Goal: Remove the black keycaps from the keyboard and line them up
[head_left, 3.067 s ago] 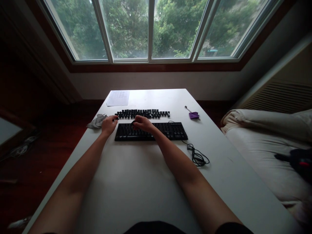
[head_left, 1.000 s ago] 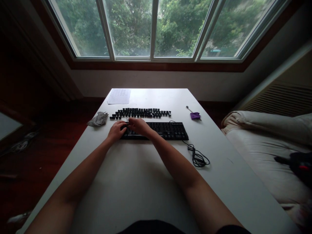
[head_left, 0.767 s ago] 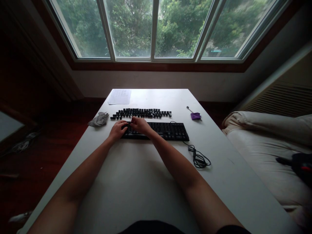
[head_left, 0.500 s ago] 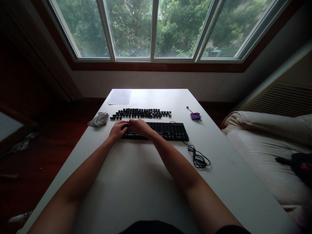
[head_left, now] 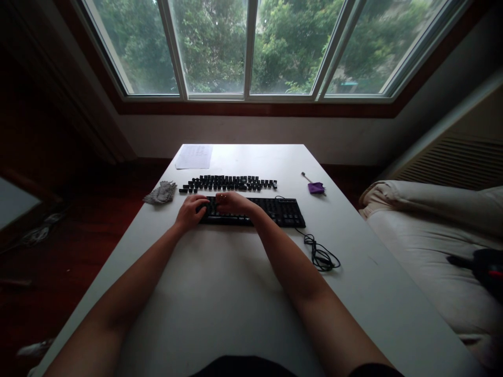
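A black keyboard (head_left: 275, 210) lies across the white table in front of me. My left hand (head_left: 191, 211) grips its left end, with the thumb and forefinger curled over the edge. Above the left half of the keys is my right hand (head_left: 236, 203), its fingers bent together. Small bright glints show at those fingers, but what they hold is too small to make out. Several loose black keycaps (head_left: 228, 183) stand in rows just behind the keyboard. The right hand hides part of the keys.
A grey cloth (head_left: 161, 193) lies to the left, and a sheet of paper (head_left: 194, 156) at the far left corner. On the right are a purple cloth (head_left: 316, 188), a small brush (head_left: 306, 176) and a coiled black cable (head_left: 323, 257). A sofa (head_left: 412, 246) stands beside the table (head_left: 220, 293).
My right hand has moved a little to the right along the keyboard, away from my left hand. The left hand stays at the keyboard's left end.
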